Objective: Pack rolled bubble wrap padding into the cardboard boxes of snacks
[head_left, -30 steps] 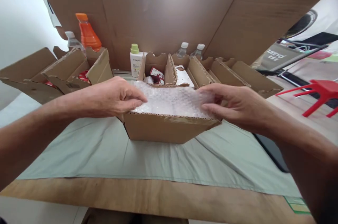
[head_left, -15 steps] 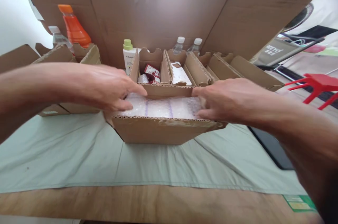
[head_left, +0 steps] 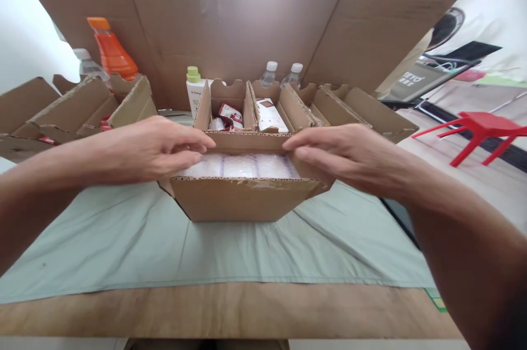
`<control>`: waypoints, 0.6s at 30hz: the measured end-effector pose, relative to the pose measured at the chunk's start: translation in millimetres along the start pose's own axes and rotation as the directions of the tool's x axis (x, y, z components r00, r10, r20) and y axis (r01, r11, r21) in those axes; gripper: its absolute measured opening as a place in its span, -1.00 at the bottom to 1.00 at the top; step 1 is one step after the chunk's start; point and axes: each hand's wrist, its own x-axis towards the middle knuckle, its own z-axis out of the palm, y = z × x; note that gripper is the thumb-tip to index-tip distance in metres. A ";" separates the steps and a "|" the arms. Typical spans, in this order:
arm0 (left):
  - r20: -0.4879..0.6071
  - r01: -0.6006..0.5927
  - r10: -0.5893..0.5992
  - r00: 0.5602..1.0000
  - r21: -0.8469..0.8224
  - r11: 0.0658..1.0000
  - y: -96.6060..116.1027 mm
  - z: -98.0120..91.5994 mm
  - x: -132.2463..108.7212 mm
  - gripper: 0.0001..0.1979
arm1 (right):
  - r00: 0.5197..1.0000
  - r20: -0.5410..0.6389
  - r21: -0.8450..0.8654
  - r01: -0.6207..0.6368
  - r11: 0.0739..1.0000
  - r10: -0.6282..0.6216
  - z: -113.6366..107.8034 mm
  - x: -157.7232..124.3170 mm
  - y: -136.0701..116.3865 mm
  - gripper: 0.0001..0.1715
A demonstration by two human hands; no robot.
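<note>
A small open cardboard box [head_left: 242, 204] stands on a pale green cloth [head_left: 123, 240] in front of me. Inside it lies a sheet of bubble wrap [head_left: 241, 165] over something I cannot make out. My left hand [head_left: 158, 146] is at the box's left rim, fingers curled together and reaching onto the far flap and the wrap. My right hand [head_left: 335, 152] is at the right rim, fingers pressed together on the far edge of the box. Neither hand lifts anything.
Behind stand more open boxes [head_left: 263, 111] with packets, a white bottle with a green cap [head_left: 193, 89], two clear bottles [head_left: 282, 72] and an orange bottle [head_left: 111, 50]. A tall cardboard sheet [head_left: 230, 15] backs them. Boxes [head_left: 74, 114] sit left; a red stool [head_left: 477, 130] right.
The bubble wrap, first held up over the box by both hands, has gone down into it and lies flat. Both hands have moved to the box's far edge.
</note>
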 end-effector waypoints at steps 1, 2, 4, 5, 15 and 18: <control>-0.205 0.012 -0.008 0.979 0.019 1.000 1.8 3.4 -20.1 -0.50 | 0.983 -0.173 -0.015 -0.069 0.998 0.065 -0.7 -20.4 0.0 -0.69; -0.397 0.061 -0.047 0.917 0.023 0.998 2.5 10.7 -41.1 -0.53 | 0.929 -0.344 -0.021 -0.150 0.988 0.134 1.6 -41.7 1.1 -0.69; -0.636 0.184 -0.234 0.736 -0.145 0.972 -1.1 37.1 -77.9 -0.52 | 0.803 -0.527 0.039 -0.303 0.952 0.277 17.0 -79.7 7.6 -0.70; -0.660 0.179 -0.334 0.673 -0.294 0.939 -5.6 54.7 -90.6 -0.44 | 0.770 -0.544 0.097 -0.337 0.937 0.333 29.7 -93.1 12.4 -0.68; -0.429 -0.087 -0.469 0.772 -0.802 0.591 3.2 166.8 -48.1 -0.15 | 0.823 -0.384 0.504 -0.193 0.842 0.418 142.8 -66.0 3.5 -0.22; -0.392 -0.050 -0.481 0.784 -0.812 0.581 29.2 176.4 -77.0 -0.15 | 0.789 -0.421 0.474 -0.230 0.850 0.448 149.1 -99.0 -14.0 -0.22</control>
